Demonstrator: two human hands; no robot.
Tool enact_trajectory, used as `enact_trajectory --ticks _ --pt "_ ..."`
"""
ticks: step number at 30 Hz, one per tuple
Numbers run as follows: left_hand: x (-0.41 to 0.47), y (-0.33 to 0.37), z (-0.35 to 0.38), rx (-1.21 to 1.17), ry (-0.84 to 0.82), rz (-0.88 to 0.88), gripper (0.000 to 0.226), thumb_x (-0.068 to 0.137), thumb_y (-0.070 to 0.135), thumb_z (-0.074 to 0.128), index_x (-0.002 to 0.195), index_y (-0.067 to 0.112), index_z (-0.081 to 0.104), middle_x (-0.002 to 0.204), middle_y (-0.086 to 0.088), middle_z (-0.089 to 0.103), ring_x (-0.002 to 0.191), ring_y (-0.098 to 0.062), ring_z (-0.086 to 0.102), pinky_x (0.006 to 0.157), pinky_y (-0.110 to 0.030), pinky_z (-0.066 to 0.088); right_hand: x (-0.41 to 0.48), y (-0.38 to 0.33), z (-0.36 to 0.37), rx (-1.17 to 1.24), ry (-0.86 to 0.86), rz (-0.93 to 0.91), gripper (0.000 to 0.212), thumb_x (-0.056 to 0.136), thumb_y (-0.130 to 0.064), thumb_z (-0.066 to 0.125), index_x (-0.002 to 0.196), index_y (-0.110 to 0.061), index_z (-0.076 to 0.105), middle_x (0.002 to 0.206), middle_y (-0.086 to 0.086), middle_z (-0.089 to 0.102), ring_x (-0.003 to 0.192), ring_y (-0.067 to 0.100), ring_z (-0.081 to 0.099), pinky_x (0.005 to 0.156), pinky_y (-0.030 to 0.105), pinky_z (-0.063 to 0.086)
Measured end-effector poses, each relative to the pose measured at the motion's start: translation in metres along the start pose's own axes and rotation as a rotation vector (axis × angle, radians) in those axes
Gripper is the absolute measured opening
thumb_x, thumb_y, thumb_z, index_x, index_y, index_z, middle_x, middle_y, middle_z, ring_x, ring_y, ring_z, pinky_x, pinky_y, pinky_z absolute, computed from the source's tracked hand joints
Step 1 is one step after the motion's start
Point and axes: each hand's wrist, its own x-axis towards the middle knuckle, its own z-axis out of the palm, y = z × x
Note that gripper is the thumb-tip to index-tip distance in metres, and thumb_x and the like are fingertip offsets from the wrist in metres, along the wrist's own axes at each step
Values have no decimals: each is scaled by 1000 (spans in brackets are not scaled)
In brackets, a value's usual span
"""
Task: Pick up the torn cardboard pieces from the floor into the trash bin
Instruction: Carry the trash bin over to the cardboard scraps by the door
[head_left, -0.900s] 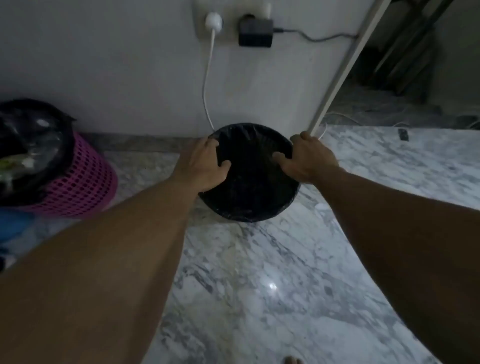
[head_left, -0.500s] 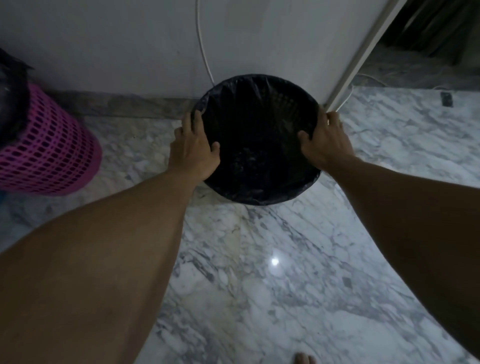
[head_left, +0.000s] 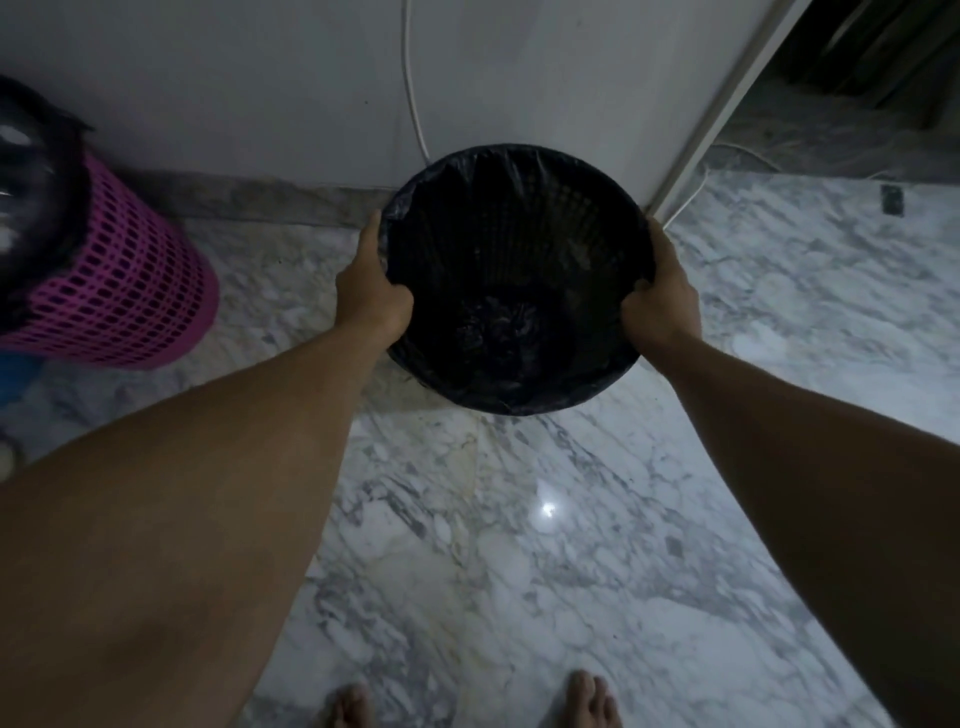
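Observation:
A round trash bin lined with a black plastic bag stands by the white wall on the marble floor. My left hand grips its left rim, thumb curled over the edge. My right hand grips the right rim the same way. The bin's inside is dark, with crumpled black bag folds at the bottom. No cardboard pieces show on the floor in this view.
A pink mesh basket with a black bag stands at the left. A white cable hangs down the wall behind the bin. A white door frame rises at the right. My bare toes show at the bottom edge.
Both hands slid from the top of the bin onto its side rims and now grip them. The bin looks closer and larger, and my view tilted further down.

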Motion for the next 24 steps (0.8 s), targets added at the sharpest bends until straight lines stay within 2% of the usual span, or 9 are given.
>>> enact_trajectory --ticks 4,8,10,12,14,16,18,21,24 --pt "-41 33 -36 -33 -7 -36 87 91 -13 40 163 30 16 161 -2 37 143 -18 40 102 -8 25 -35 -24 -40 -7 -39 -3 81 90 4 34 160 -35 22 151 9 50 135 35 47 96 33 39" --pt "-95 70 -82 -53 0 -41 85 90 -11 39 162 31 22 160 2 39 142 -15 40 103 -7 23 -78 -53 -83 48 -47 17 74 92 -2 35 158 -35 26 147 9 53 130 36 51 96 35 41" --pt "-124 90 -113 -86 7 -25 85 89 -12 38 161 31 24 157 3 41 139 -14 42 110 -14 28 -99 -76 -105 71 -61 16 71 93 -5 36 157 -35 29 146 8 55 129 35 52 97 34 42" --pt "-151 106 -147 -94 22 -16 86 87 -14 38 159 31 28 150 8 44 132 -10 43 118 -25 32 -121 -104 -127 105 -100 -17 72 90 -11 36 157 -36 31 148 7 54 132 34 51 107 40 43" --pt "-176 123 -182 -91 47 8 82 86 -13 39 155 32 38 146 8 49 132 -14 46 117 -33 37 -142 -134 -148 155 -146 -58 73 89 -12 35 158 -35 29 151 6 51 135 32 48 113 44 41" --pt "-201 145 -218 -73 64 36 72 89 -11 39 150 26 45 138 7 52 129 -17 48 108 -27 37 -165 -167 -170 183 -163 -81 69 97 -6 35 161 -31 24 157 5 43 140 29 41 113 35 35" --pt "-226 163 -258 -58 75 25 69 91 -10 38 151 24 42 131 7 49 127 -16 46 105 -24 36 -190 -202 -190 230 -173 -107 67 101 -3 34 162 -28 22 159 6 38 143 27 38 113 34 33" --pt "-269 181 -322 -75 88 26 65 90 1 41 149 27 44 145 -2 52 132 -25 49 115 -38 38 -228 -259 -220 276 -194 -174 65 98 -6 37 159 -25 30 154 6 44 139 28 42 116 44 37" --pt "-305 187 -391 -110 150 12 63 85 20 44 146 36 48 143 -6 57 130 -34 53 113 -50 41 -265 -320 -244 299 -211 -259 63 95 -4 39 156 -21 37 143 1 51 130 24 48 112 37 40"
